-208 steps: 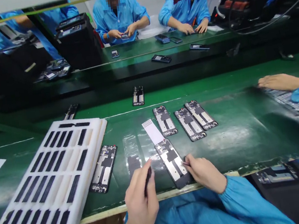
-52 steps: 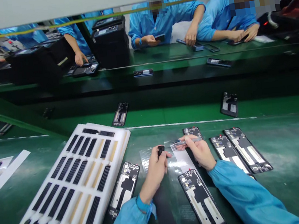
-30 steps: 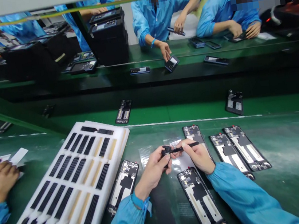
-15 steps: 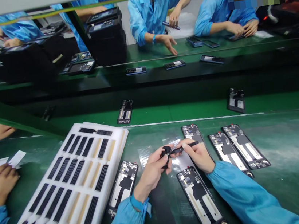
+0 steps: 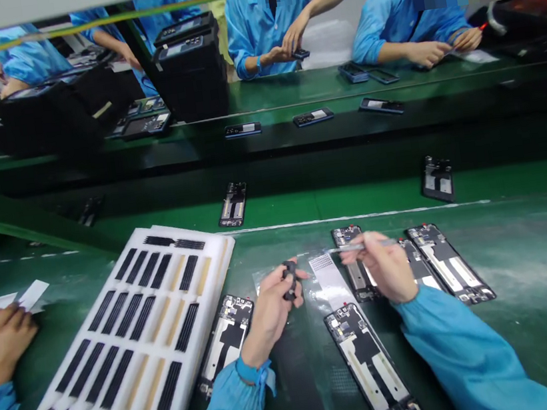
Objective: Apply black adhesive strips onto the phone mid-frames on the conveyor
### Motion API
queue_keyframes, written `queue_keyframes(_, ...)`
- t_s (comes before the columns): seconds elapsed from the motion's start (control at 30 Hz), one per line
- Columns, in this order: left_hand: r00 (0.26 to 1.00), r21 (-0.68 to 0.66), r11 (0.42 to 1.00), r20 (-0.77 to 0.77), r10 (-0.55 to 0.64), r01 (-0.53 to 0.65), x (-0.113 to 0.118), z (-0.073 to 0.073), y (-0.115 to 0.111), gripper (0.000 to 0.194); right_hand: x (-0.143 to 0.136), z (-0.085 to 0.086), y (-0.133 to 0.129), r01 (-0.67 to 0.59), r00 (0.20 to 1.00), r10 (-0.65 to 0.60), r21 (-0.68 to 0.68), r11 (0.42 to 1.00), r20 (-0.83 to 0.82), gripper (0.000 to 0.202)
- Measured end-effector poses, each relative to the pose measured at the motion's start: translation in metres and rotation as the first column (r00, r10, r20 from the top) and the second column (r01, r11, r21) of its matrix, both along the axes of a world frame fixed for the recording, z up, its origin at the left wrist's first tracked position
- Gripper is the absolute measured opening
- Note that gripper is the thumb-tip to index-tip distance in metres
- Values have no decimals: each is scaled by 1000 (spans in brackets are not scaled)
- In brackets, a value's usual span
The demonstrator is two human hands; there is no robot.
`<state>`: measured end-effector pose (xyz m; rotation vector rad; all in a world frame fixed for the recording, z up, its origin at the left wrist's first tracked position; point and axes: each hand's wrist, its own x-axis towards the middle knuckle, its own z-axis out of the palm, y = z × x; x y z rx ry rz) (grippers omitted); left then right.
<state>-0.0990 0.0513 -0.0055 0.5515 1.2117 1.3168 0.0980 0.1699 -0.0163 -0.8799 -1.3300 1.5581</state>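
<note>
While the left hand (image 5: 271,306) pinches a small black part (image 5: 290,281) near the centre of the head view, the right hand (image 5: 388,267) grips a slim grey tool (image 5: 354,247) right of centre, with an opened phone (image 5: 370,367) lying below them.

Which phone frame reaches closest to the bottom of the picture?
The phone frame just below the white dotted strip: its lower end is at the bottom edge, while all others end higher.

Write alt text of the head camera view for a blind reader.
The wearer's left-hand grip holds a small black part; the right-hand grip, a slim tool near a dotted white strip. Opened phones lie on the green bench, with a white foam tray of black strips at left.
</note>
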Motion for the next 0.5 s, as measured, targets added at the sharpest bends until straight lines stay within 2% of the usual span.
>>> queue_keyframes(0.07,986,6,997,-144,78,-78,-1,-7,0,41,12,-2,11,67,996,-67,4,998,56,38)
queue_keyframes(0.17,931,22,990,-338,139,-140,4,-16,-2,42,21,-11,12,-46,974,42,13,999,222,42)
queue_keyframes(0.23,874,33,994,-474,106,-103,9,-17,-5,43,21,-19,5,-130,944,119,16,991,307,44)
queue_keyframes(0.27,817,30,999,-575,46,-35,12,-17,-7,43,20,-22,1,-158,930,138,31,987,340,45)
queue_keyframes(0.3,722,11,998,-691,-36,60,14,-16,-9,43,18,-25,-2,-179,918,146,56,982,368,44)
queue_keyframes(0.33,581,-29,985,-805,-122,167,16,-14,-10,45,17,-27,-4,-197,908,148,88,976,392,43)
queue_keyframes(0.37,403,-88,960,-895,-193,265,17,-12,-11,51,15,-28,-6,-217,900,150,121,969,410,41)
queue_keyframes(0.43,65,-205,901,-967,-248,382,18,-8,-13,66,14,-30,-6,-262,885,164,176,949,437,38)
queue_keyframes(0.5,-172,-293,856,-955,-241,426,19,-5,-12,77,14,-29,-5,-303,871,188,195,933,454,35)
